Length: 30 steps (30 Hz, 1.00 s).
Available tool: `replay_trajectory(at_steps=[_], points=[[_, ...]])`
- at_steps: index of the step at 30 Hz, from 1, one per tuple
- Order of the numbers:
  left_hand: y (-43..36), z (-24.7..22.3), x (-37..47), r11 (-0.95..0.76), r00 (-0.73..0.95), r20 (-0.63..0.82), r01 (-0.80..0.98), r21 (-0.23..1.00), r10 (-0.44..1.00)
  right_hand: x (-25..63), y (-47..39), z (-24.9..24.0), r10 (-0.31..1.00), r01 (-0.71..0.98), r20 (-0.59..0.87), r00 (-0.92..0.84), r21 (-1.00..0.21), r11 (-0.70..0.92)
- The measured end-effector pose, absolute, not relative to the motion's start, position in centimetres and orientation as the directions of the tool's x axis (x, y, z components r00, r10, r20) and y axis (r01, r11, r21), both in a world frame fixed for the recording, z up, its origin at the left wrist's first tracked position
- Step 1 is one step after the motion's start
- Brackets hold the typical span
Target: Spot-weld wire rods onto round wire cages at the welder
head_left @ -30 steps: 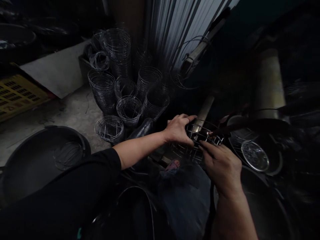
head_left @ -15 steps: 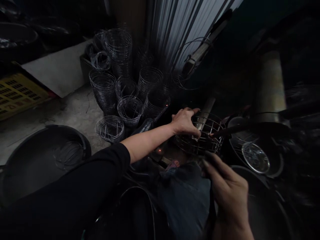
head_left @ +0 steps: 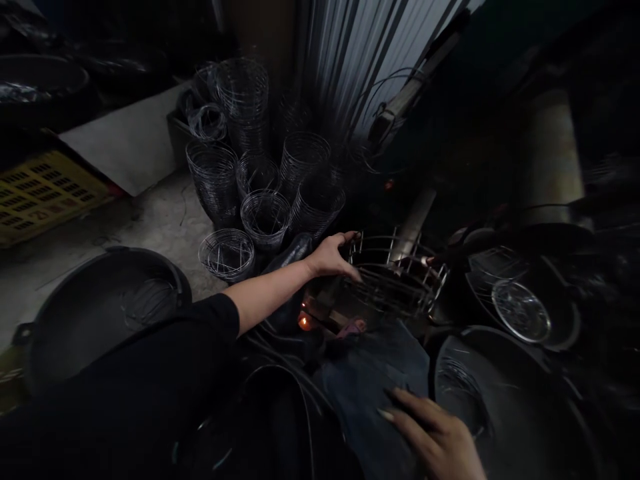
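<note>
A round wire frame (head_left: 410, 283) stands right of the middle, around a pale bar (head_left: 413, 227). At its left edge my left hand (head_left: 333, 258) has thumb and fingers spread, touching or very near the wires. Lower down, my right hand (head_left: 433, 430) hovers over dark blue cloth (head_left: 375, 380), fingers extended and apart, holding nothing. Small orange glows (head_left: 304, 321) show below my left hand. The view is dark, so the contact at the wires is hard to make out.
Several stacks of wire baskets (head_left: 265, 217) stand ahead to the left. Large dark basins lie at left (head_left: 105, 313) and right (head_left: 520, 400), with wire rings inside. A yellow crate (head_left: 50, 193) is far left. A thick pale post (head_left: 555, 153) rises at right.
My left hand has shifted left along the frame to its edge, and the frame looks more tilted. My right hand has moved down, its fingers now more spread. An orange glow looks brighter.
</note>
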<state>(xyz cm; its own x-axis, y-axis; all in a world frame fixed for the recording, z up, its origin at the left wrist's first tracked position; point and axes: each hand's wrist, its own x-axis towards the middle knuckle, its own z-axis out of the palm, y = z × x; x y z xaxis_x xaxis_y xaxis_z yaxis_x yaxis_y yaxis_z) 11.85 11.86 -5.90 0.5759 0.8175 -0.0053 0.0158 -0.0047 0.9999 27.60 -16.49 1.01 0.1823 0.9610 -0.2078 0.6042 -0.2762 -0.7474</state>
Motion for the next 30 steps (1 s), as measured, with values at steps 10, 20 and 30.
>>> replay_trajectory(at_steps=[10,20,30], points=[[5.9,-0.1,8.2,-0.601,0.704,0.301,0.22,0.769,0.643,24.6,-6.6,6.5,0.992,0.657,-0.098,0.083,-0.743,-0.128],[6.4,0.6,9.9,-0.571,0.691,0.262,0.263,0.778,0.674,25.1,-7.4,3.4,0.902,0.966,0.391,-0.185,-0.097,0.241],[8.1,1.0,12.1,-0.552,0.663,0.294,0.215,0.806,0.688,27.3,-5.7,3.5,0.845,0.952,0.513,-0.15,-0.154,0.263]])
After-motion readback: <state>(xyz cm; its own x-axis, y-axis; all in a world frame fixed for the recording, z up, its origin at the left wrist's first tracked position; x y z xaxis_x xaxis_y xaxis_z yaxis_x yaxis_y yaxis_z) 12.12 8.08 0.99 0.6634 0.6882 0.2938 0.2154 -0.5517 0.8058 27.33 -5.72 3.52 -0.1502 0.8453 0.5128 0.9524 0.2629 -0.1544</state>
